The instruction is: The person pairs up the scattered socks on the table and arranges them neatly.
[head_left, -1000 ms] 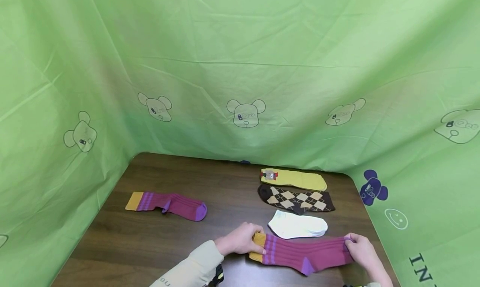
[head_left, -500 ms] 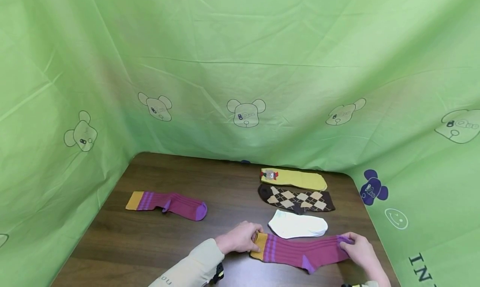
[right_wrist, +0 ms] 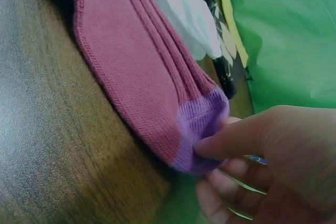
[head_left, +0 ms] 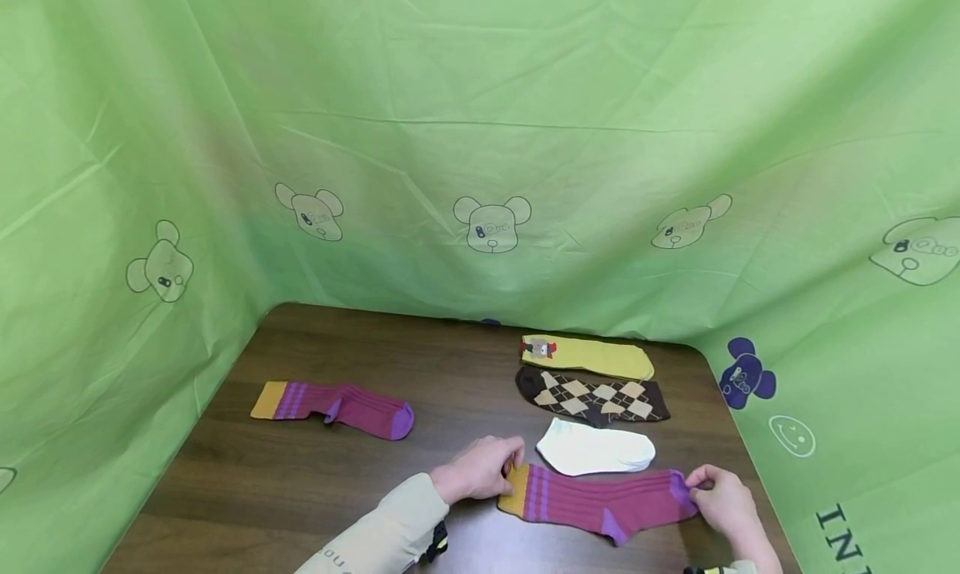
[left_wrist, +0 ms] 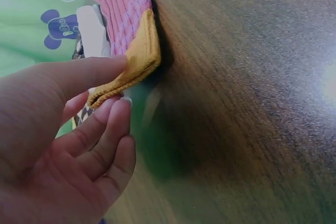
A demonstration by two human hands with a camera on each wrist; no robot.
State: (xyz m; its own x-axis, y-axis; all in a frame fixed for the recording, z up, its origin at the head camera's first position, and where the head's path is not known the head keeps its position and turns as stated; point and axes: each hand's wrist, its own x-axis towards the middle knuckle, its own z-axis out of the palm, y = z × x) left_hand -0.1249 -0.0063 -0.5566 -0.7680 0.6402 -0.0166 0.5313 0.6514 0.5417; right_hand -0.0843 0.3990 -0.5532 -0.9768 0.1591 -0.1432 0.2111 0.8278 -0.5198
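Note:
A magenta sock (head_left: pixel 570 499) with a mustard cuff and purple heel and toe is stretched lengthwise over the front right of the table. My left hand (head_left: pixel 480 467) pinches its cuff (left_wrist: pixel 137 59); in the left wrist view the thumb lies on top and fingertips are beneath. At the other end my right hand (head_left: pixel 723 501) pinches the purple toe (right_wrist: pixel 202 116), thumb above and fingers below. Just behind lies a white ankle sock (head_left: pixel 596 449). A matching magenta sock (head_left: pixel 367 409) rests apart on the left side, slightly rumpled at its heel.
Behind the white sock lie a dark argyle sock (head_left: pixel 596 396) and a yellow sock (head_left: pixel 592 356) with an animal-face design. A green printed cloth (head_left: pixel 487 141) hangs around the back and sides of the brown wooden table (head_left: pixel 300 491).
The left thumb has drawn back toward the cuff's edge. My right fingers have shifted to the very end of the toe, showing more purple. The other socks have stayed put.

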